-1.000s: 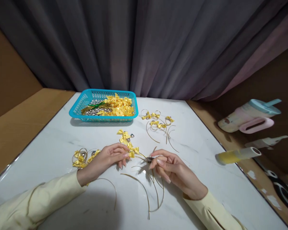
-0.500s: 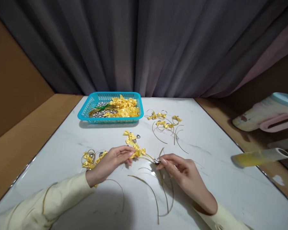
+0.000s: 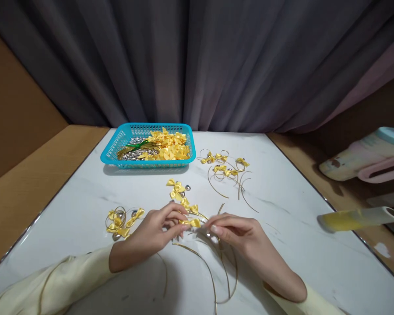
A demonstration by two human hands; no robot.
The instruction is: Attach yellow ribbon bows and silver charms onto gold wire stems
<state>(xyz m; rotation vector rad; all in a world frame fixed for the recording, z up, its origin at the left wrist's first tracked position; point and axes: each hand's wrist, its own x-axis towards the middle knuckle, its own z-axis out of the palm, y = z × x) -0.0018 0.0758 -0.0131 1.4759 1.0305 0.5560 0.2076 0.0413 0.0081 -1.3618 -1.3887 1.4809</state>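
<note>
Pinching yellow bow [image 3: 193, 223] between thumb and fingers of left hand [image 3: 160, 225], in front of right end of blue basket [image 3: 147, 164], long axis towards right hand [image 3: 241, 234] | right hand curled just beside bow, hold impossible to tell | gold wires [image 3: 214, 292] farther in front of basket | loose bows [image 3: 176, 190] between basket and left hand

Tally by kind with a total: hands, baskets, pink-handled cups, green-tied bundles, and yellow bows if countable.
Left hand and right hand: 2
Blue basket: 1
Pink-handled cup: 1
Green-tied bundle: 1
Total: 5
Yellow bows: too heaped to count; excluded.
</note>
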